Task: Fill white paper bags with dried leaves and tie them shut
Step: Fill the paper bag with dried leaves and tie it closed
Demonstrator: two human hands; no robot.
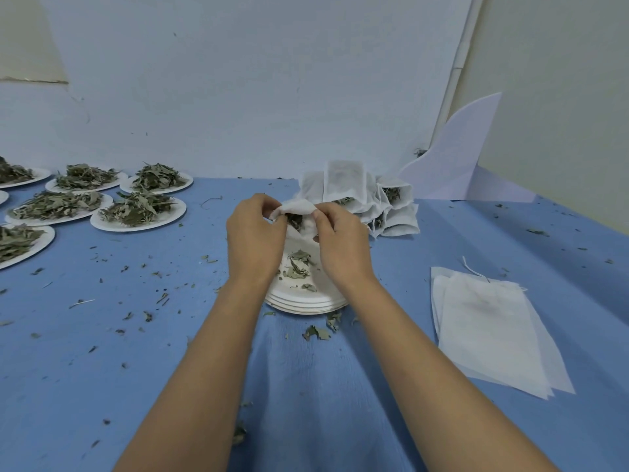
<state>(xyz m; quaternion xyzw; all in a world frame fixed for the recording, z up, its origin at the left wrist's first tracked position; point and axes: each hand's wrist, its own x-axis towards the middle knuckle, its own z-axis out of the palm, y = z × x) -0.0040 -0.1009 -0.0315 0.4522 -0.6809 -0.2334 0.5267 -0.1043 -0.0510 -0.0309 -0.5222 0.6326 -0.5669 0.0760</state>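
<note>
My left hand [253, 235] and my right hand [342, 241] both pinch the mouth of a white paper bag [299, 212], with dark dried leaves showing inside it. The bag hangs over a stack of white paper plates [306, 303] that holds a few loose leaves [297, 267]. Behind my hands stands a pile of filled white bags [371, 195]. Flat empty bags [490, 321] lie in a stack to the right.
Several paper plates heaped with dried leaves [138, 207] sit at the far left on the blue table cover [136, 369]. Leaf crumbs are scattered over the cloth. A white sheet [456, 161] leans in the back right corner against the wall.
</note>
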